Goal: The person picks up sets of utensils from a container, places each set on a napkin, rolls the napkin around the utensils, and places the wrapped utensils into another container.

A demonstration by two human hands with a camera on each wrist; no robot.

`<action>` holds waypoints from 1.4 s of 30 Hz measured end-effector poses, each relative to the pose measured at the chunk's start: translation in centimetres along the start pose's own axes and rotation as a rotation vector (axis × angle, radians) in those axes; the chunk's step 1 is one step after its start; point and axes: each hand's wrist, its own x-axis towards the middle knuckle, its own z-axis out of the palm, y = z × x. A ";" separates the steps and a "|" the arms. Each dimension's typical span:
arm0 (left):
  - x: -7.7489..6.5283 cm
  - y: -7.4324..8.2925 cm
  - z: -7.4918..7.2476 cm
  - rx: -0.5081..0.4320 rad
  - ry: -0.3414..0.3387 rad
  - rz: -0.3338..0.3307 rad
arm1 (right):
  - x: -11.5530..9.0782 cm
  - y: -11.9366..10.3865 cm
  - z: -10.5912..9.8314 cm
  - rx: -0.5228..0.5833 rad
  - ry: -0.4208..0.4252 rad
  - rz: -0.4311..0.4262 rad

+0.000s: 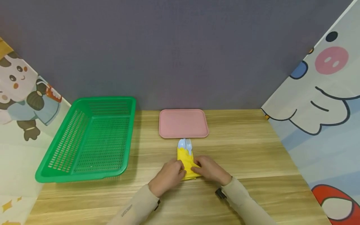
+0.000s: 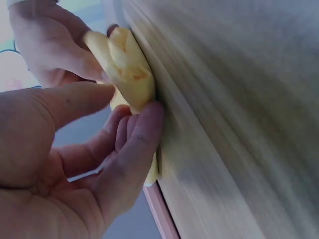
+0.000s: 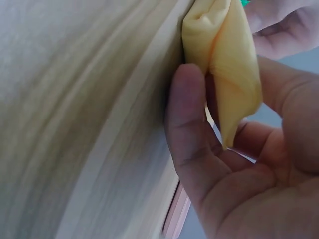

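Note:
A yellow cloth napkin [image 1: 184, 157] lies folded around a light blue spoon [image 1: 181, 143] and a light blue fork [image 1: 189, 147]. Only the upper ends of the cutlery stick out of it, toward the pink tray. My left hand [image 1: 168, 175] pinches the napkin's left edge between thumb and fingers, low on the bundle. On the opposite side, my right hand [image 1: 209, 169] holds a loose pointed flap of the cloth. Close up, the right wrist view shows that flap [image 3: 234, 94] between thumb and fingers. The cutlery's lower parts are hidden in the cloth.
A pink tray [image 1: 183, 123] lies just beyond the bundle, near the grey back panel [image 1: 180, 56]. To the left stands a green perforated basket [image 1: 130, 137]. Printed cartoon panels line both sides of the wooden table [image 1: 242, 147].

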 end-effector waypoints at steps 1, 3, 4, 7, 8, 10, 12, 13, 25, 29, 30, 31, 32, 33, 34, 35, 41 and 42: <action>0.2 -0.1 0.0 -0.001 -0.001 -0.030 | 0.0 0.1 0.0 0.002 -0.002 0.003; 0.5 -0.2 -0.1 0.010 0.007 -0.084 | 0.1 0.2 0.1 0.011 -0.008 0.004; 0.7 -0.3 -0.1 0.003 0.009 -0.113 | 0.2 0.3 0.1 0.014 -0.009 0.004; 1.0 -0.6 -0.2 -0.049 0.010 -0.194 | 0.2 0.3 0.1 0.016 -0.011 0.013; 1.0 -0.8 -0.3 -0.078 0.009 -0.210 | 0.2 0.3 0.1 0.017 -0.013 0.021; 1.0 -1.1 -0.2 -0.154 0.001 -0.236 | 0.2 0.3 0.0 0.014 -0.010 0.037; 0.9 -1.5 0.0 -0.248 -0.007 -0.257 | 0.1 0.2 -0.1 0.010 -0.005 0.052; 0.8 -1.7 0.0 -0.309 -0.013 -0.269 | 0.0 0.1 -0.2 0.003 0.000 0.054; 0.7 -1.8 0.8 -0.659 -0.080 -0.314 | -0.3 0.1 -0.7 0.028 -0.013 0.072; 0.9 -1.7 1.8 -0.666 -0.065 -0.317 | -0.3 0.3 -0.6 0.065 -0.026 0.068; 0.9 -1.7 2.0 -0.682 -0.061 -0.325 | -0.3 0.5 -0.6 0.073 -0.027 0.071; 0.8 -1.7 2.2 -0.706 -0.059 -0.338 | -0.3 0.6 -0.6 0.082 -0.027 0.073; 0.7 -1.6 2.3 -0.745 -0.057 -0.352 | -0.3 0.7 -0.6 0.091 -0.027 0.078; 0.7 -1.6 2.5 -0.793 -0.055 -0.365 | -0.3 0.8 -0.5 0.103 -0.026 0.084; 0.6 -1.6 2.6 -0.838 -0.053 -0.375 | -0.3 1.0 -0.5 0.113 -0.026 0.094; 0.5 -1.6 2.7 -0.889 -0.053 -0.384 | -0.3 1.1 -0.5 0.128 -0.026 0.107; -0.1 -1.6 3.2 -1.093 -0.053 -0.414 | -0.6 1.2 -0.3 0.322 -0.078 0.225; -0.2 -1.6 3.3 -1.112 -0.051 -0.418 | -0.7 1.2 -0.3 0.351 -0.086 0.239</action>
